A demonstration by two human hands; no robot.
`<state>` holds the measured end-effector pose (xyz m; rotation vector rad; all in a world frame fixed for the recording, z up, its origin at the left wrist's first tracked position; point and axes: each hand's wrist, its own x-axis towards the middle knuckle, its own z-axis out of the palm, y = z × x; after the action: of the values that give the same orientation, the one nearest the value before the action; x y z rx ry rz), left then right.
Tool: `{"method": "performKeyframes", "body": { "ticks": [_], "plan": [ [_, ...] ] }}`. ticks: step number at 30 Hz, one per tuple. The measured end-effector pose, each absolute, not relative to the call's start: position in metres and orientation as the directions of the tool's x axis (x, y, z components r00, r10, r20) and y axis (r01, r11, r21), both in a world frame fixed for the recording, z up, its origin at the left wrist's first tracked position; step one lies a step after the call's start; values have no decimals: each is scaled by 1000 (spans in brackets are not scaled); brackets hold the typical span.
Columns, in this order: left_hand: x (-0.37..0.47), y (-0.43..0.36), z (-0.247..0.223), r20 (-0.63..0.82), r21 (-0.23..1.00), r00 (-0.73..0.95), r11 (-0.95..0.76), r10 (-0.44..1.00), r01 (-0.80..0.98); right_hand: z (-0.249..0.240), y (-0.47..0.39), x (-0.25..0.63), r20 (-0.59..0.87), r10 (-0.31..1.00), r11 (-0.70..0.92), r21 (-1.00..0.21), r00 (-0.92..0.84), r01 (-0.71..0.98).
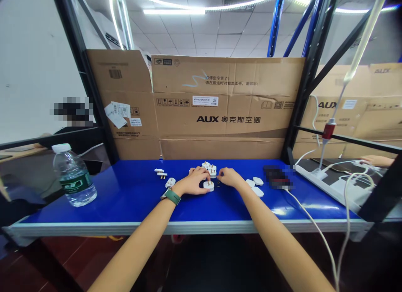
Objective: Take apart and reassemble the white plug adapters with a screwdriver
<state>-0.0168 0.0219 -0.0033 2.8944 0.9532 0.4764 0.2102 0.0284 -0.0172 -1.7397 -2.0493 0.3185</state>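
Observation:
My left hand (pixel 196 181), with a green-strapped watch (pixel 172 196) on its wrist, curves over the blue tabletop. Its thumb and fingers grip a white plug housing (pixel 208 187) with brass-coloured pins. Just beyond the fingers, several similar white plugs (pixel 212 172) stand bunched together, pins up. To the right, my right hand (pixel 229 177) is closed, fingertips low over the table. Whatever it pinches is hidden or too small to name. Small dark bits (pixel 218 184) lie between the two hands. More white plug pieces (pixel 170 182) rest left of my left hand.
White covers (pixel 257 191) lie beside my right forearm. Further right are a dark phone (pixel 278 177) with a white cable (pixel 309 216) and a white power strip (pixel 326 187). A water bottle (pixel 75 177) stands at left. A cardboard panel (pixel 220 128) closes the back; another person sits beyond, left.

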Motion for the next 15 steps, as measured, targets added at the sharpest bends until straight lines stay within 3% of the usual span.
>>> {"method": "performKeyframes", "body": {
  "ticks": [9,12,15],
  "plan": [
    [-15,18,1,344,161,740,-813,578,560,-12,27,212,60,985,171,-349,-160,921],
    [-16,21,2,449,127,615,-728,648,674,-14,28,211,61,986,164,-358,-152,919],
    [-21,26,3,535,93,410,-534,738,840,-16,30,211,62,988,156,-375,-143,914]
  ]
}}
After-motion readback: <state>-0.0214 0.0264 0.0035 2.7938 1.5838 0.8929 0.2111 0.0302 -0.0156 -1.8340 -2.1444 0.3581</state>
